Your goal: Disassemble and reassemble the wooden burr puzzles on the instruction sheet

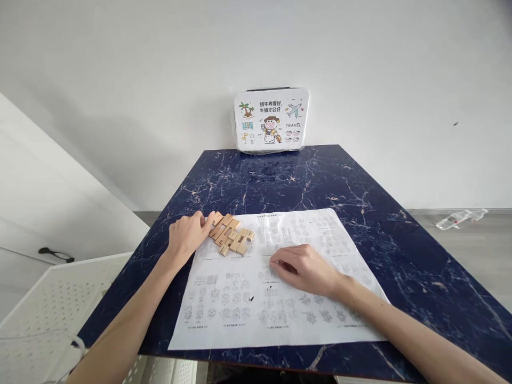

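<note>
Several numbered, notched wooden puzzle pieces (230, 234) lie close together at the upper left of a white printed sheet (236, 333). Curled at their left edge is my left hand (190, 232), its fingertips closed on the leftmost wooden piece; part of that grip is hidden. My right hand (304, 269) rests on the middle of the sheet, to the right of the pieces and apart from them. Its fingers are bent in toward the thumb, and nothing shows between them. Rows of small assembly drawings cover the paper.
The sheet lies on a dark blue marbled table (280, 186). At the table's far edge a white cartoon-printed case (272, 120) leans against the wall. A white perforated rack (52, 298) stands at the left. On the floor at the right lies a plastic bottle (460, 217).
</note>
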The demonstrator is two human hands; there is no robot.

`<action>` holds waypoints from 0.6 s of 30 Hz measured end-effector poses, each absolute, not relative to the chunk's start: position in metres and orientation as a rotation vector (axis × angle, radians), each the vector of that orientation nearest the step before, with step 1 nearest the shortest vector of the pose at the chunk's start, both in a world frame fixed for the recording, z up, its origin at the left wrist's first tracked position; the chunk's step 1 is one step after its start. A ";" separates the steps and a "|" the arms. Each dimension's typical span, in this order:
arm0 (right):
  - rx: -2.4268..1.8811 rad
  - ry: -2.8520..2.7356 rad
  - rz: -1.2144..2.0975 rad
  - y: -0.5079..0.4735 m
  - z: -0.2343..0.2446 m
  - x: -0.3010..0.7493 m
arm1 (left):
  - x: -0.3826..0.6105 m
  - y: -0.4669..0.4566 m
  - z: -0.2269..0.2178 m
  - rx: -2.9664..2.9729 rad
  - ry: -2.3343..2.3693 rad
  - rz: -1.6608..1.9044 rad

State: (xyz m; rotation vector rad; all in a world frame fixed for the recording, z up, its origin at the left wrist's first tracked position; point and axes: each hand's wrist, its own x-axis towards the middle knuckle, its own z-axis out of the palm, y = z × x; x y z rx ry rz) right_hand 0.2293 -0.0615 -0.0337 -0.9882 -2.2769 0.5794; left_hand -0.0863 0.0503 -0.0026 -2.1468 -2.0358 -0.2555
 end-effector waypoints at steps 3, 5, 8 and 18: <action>-0.984 -2.277 0.579 -0.062 -0.034 0.230 | -0.087 0.052 0.001 -2.136 -2.071 -0.361; -0.985 -2.279 0.573 -0.061 -0.035 0.230 | -0.087 0.052 0.004 -2.163 -2.065 -0.525; -0.994 -2.270 0.586 -0.061 -0.035 0.230 | -0.083 0.048 0.009 -2.279 -1.983 -0.801; -1.053 -2.042 0.893 -0.061 -0.029 0.230 | -0.039 0.006 0.012 -2.713 -1.626 -1.269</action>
